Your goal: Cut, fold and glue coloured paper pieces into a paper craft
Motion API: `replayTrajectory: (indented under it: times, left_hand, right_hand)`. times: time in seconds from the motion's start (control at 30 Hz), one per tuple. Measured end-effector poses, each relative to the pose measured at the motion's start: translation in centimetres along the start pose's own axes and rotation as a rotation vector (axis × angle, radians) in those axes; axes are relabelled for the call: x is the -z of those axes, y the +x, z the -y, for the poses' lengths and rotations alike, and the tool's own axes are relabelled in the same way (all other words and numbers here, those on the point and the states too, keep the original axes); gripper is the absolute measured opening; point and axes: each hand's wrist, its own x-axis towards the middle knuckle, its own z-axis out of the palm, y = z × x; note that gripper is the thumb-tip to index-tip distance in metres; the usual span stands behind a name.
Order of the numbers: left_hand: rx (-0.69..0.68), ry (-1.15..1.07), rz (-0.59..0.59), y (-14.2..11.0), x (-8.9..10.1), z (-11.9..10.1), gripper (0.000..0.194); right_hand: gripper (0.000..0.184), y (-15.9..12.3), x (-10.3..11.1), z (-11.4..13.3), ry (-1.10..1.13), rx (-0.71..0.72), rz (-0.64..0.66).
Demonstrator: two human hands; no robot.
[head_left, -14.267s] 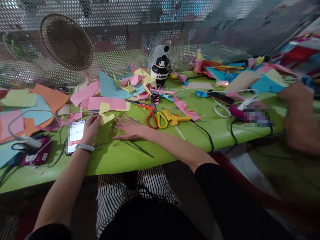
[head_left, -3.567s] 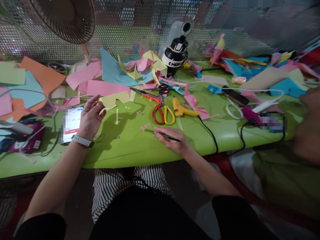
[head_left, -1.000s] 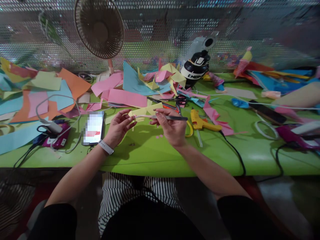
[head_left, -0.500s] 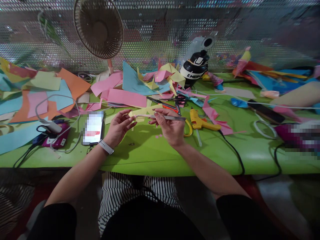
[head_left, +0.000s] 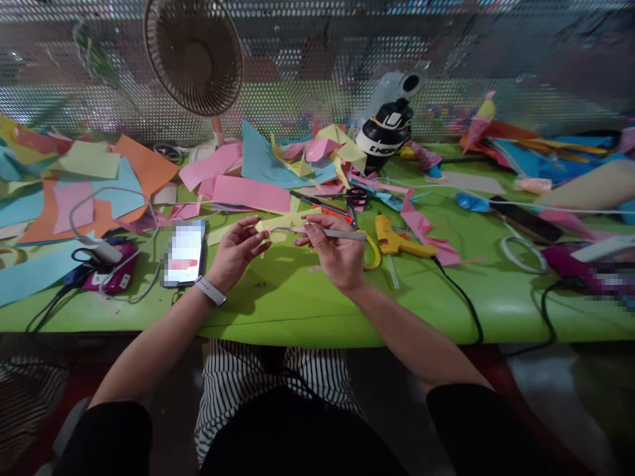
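Observation:
My right hand (head_left: 341, 254) is closed round a pair of metal tweezers (head_left: 342, 233), whose tips point left. Those tips reach the fingertips of my left hand (head_left: 237, 254), which pinch something small and pale that I cannot make out. Both hands are raised over the green tabletop (head_left: 292, 311). Behind them lie strips of yellow paper (head_left: 284, 221). Tiny pink paper bits (head_left: 313, 269) rest on the table just below my right hand.
A yellow glue gun (head_left: 399, 241) and its cord lie to the right, near black-handled scissors (head_left: 356, 197). Leftward are a phone (head_left: 184, 254) and a purple power strip (head_left: 119, 268). Coloured paper (head_left: 253, 193), a bottle (head_left: 381, 142) and a fan (head_left: 194, 59) stand along the back.
Both hands stay almost where they were, with the tweezers still meeting the left fingertips. The view has shifted very slightly.

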Motion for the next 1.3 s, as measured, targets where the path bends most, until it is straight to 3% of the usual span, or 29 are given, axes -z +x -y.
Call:
replayTrajectory:
  times: [0.3, 1.3]
  left_hand:
    - [0.009, 0.028, -0.003, -0.23, -0.31, -0.19, 0.025]
    - [-0.016, 0.068, 0.023, -0.4, -0.36, -0.13, 0.031]
  right_hand:
    - [0.027, 0.25, 0.2, 0.1, 0.034, 0.009, -0.023]
    - [0.025, 0.26, 0.3, -0.2, 0.028, 0.001, -0.021]
